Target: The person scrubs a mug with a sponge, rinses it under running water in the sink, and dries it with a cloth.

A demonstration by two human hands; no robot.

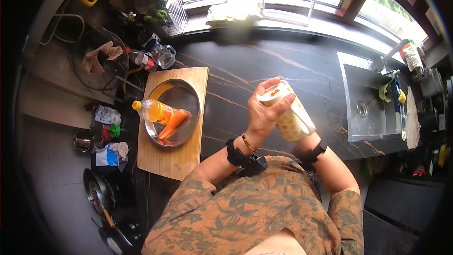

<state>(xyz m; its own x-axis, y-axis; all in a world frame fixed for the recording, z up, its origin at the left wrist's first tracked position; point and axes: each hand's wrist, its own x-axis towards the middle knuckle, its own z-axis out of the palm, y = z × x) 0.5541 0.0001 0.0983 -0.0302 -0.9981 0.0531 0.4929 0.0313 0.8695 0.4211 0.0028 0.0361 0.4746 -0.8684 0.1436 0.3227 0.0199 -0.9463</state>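
My left hand (266, 113) is wrapped around the near-left end of a cream cup with yellow and orange dots (291, 118), its thumb lying across the side. The cup is tilted over the dark counter, and an orange mark shows on its upper-left end. A rounded, handle-like part runs along its right side. Of my right hand (308, 140), only the part by the wrist shows at the cup's lower end. The cup hides its fingers, and I cannot tell whether they are behind or inside it.
On the left, a wooden board (200, 94) carries a metal pan (186, 134) holding carrots (173, 125) and a yellow-capped bottle (158, 112). A sink (363, 130) lies at the right. A glass jug (165, 56) and a red-labelled bottle (143, 60) stand behind the board. A wire rack (288, 9) sits by the window.
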